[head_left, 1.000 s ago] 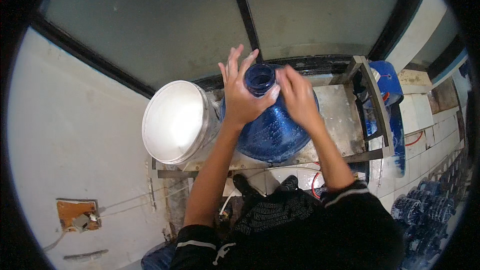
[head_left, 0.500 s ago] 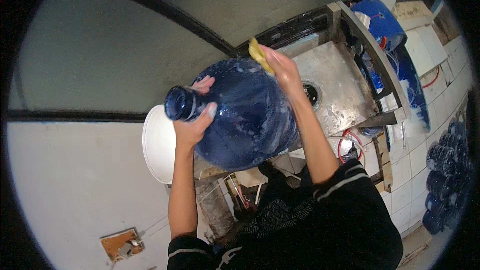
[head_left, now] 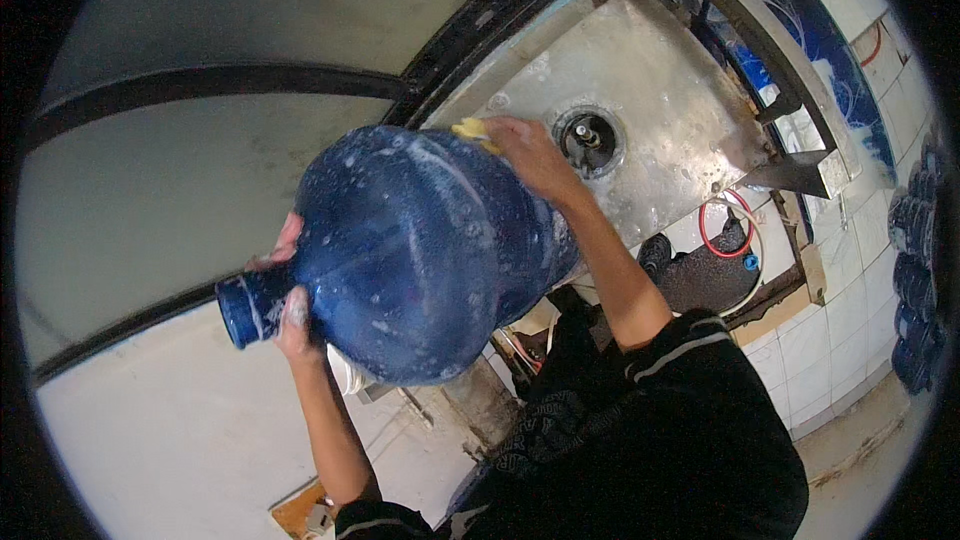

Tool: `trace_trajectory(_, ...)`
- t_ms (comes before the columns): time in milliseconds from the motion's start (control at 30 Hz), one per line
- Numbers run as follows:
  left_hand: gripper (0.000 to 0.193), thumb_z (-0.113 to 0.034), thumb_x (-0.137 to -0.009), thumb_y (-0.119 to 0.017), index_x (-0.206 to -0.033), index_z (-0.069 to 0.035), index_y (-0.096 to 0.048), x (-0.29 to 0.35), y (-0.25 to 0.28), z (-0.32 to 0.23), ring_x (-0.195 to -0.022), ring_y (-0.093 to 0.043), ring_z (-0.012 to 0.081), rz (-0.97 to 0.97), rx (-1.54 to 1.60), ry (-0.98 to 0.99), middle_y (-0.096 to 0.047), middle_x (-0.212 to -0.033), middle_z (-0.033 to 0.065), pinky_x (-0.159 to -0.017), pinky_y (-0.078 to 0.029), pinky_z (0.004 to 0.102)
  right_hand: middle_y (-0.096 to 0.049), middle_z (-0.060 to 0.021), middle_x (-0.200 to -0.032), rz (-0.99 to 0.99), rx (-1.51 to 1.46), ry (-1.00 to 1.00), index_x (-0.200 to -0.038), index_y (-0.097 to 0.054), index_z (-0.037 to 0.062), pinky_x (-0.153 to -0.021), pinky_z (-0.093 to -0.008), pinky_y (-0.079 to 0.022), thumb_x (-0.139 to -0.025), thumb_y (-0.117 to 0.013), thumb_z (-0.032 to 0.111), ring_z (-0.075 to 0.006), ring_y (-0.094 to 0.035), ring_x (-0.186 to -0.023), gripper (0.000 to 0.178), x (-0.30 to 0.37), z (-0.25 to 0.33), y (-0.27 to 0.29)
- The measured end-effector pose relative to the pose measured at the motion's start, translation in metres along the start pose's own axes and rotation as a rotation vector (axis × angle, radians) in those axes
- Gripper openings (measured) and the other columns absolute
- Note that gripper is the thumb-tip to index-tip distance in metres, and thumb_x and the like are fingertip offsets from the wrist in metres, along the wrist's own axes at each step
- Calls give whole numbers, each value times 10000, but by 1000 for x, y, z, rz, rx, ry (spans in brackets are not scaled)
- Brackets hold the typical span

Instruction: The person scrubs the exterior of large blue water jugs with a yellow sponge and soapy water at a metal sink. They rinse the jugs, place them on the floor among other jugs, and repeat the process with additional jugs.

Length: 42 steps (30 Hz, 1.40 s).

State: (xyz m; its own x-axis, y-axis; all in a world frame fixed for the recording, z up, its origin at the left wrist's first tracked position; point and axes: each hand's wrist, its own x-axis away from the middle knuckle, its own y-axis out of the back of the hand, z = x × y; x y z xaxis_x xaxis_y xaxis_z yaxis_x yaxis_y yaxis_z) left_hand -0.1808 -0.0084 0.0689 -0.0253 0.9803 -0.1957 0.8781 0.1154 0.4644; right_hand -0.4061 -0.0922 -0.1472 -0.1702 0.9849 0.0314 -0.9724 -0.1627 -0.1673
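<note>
Left hand (head_left: pixel 297 328) grips the neck (head_left: pixel 262 304), likely the surest hold, of a round, blue plastic jug (head_left: pixel 400 250), seemingly stiff and suds-slick, tilted over the near edge of a grey metal worktop (head_left: pixel 675 80); the right hand (head_left: pixel 528 152) pinches a soft yellow pad (head_left: pixel 474 130) against it.

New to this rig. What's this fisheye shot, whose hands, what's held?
No robot here: these are a person's own bare hands, seen from above by the left of two head-worn cameras. The wide lens bends straight edges. The left hand grips the neck of a large blue water jug, tipped over with its mouth toward the left. The right hand holds a yellow sponge or cloth at the jug's far side. Beyond is a metal worktop with a round opening. Whether the jug rests on it is hidden.
</note>
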Motion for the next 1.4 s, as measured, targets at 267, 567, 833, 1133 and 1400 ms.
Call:
trace_trajectory(267, 538, -360, -737, -711, -1126, -47, -508, 7, 7, 8, -1289, -419, 384, -87, 86, 16, -484, -1307, 307, -1122, -234, 522, -417, -214, -1407, -355, 97, 90, -1348, -428, -29, -1126, -419, -229, -1020, -294, 292, -356, -355, -1334, 478, 127, -78, -34)
trace_trajectory(567, 574, -364, -734, -745, -1142, -54, -488, 8, 13, -1, -1281, -415, 376, -85, 127, 70, -431, -1364, 302, -1088, -304, 503, -497, -190, -1343, -149, 181, 66, -1308, -491, 7, -1101, -425, -272, -1021, -279, 286, -351, -427, -1283, 453, 61, -123, 23)
trace_trajectory(833, 537, -327, -710, -764, -1115, -71, -521, 6, 5, 2, -1261, -444, 369, -88, 187, 54, -461, -1352, 278, -1090, -309, 515, -491, -191, -1345, -374, 345, 101, -1316, -471, -5, -1093, -437, -294, -1013, -293, 241, -365, -443, -1264, 428, 96, -144, 3)
trace_trajectory(1133, 570, -342, -713, -746, -1159, -73, -513, 20, 17, -3, -1272, -429, 381, -171, 125, 57, -462, -1350, 279, -1100, -281, 528, -465, -228, -1364, -472, 161, -1, -1338, -435, -38, -1106, -423, -281, -980, -384, 163, -389, -417, -1286, 413, 137, -127, -20)
trace_trajectory(1400, 700, -365, -722, -720, -1263, -11, -452, 13, 5, -8, -1268, -426, 373, -124, 83, 228, -423, -1400, 228, -1098, -291, 488, -531, -222, -1293, -77, 255, 253, -1248, -539, 15, -1026, -418, -391, -952, -381, 145, -370, -511, -1192, 359, 42, -137, 22)
